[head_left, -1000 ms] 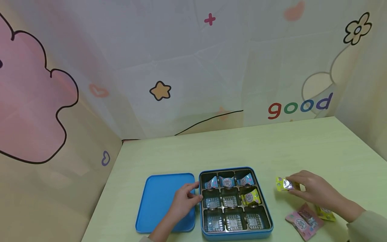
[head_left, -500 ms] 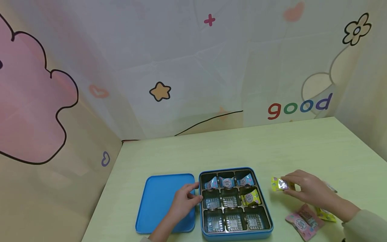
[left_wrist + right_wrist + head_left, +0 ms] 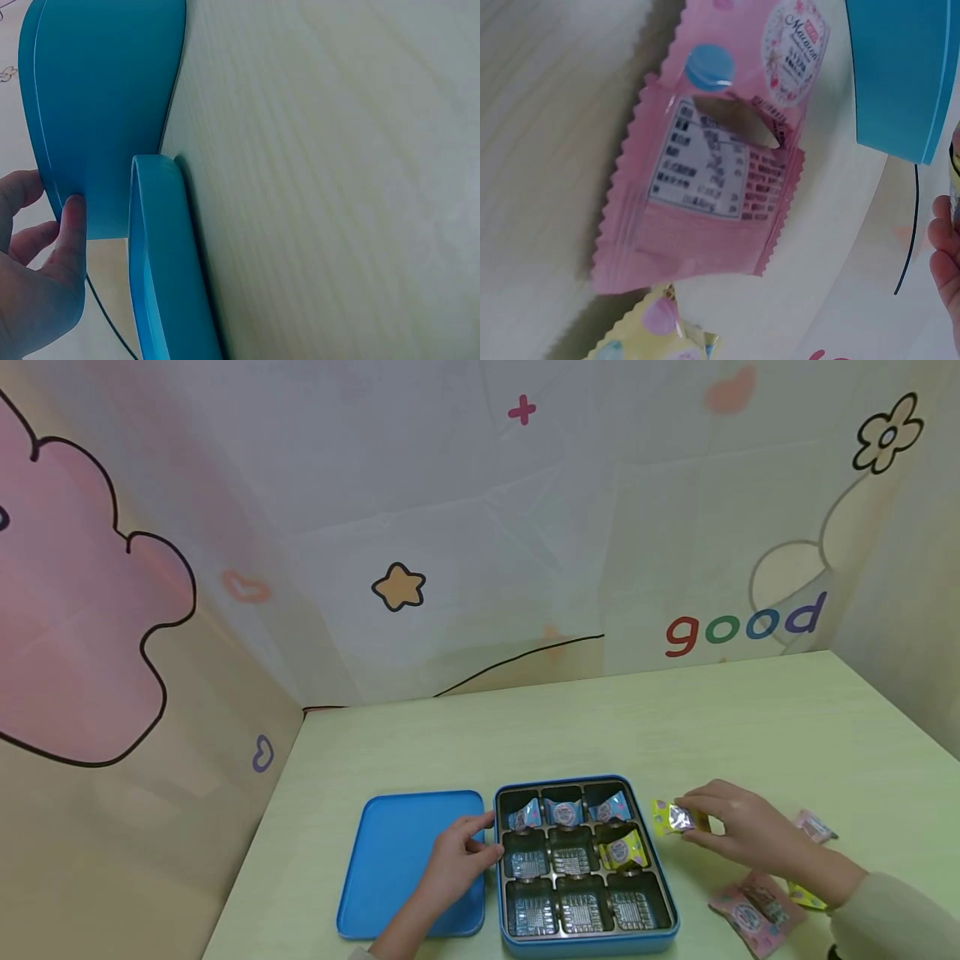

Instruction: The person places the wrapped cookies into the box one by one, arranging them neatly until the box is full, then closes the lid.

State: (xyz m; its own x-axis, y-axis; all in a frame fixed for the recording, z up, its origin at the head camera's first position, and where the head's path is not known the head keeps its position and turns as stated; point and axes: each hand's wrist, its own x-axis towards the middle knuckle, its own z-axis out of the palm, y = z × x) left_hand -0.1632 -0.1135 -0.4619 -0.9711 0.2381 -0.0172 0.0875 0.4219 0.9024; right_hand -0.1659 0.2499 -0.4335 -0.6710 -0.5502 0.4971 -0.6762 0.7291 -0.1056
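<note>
Closer to the blue tin [image 3: 592, 948] edged the right hand [image 3: 738, 822] on my head view, pinching a yellow packet [image 3: 665, 817] just right of it! Left wrist: the left hand [image 3: 45, 292] touched the tin's side, fingers loose. Right wrist: pink packets [image 3: 697, 244] overlapped.

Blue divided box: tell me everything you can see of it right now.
The blue box is squarish with rounded corners, smooth-walled, open on top, and sits flat on the pale table. Its dark, shiny, plastic-looking insert makes nine compartments, three by three, with ribbed floors. The far row holds three blue packets, one per compartment; the middle row's right compartment holds a yellow packet. The other five are empty. The left hand touches its left side with its fingertips.
</note>
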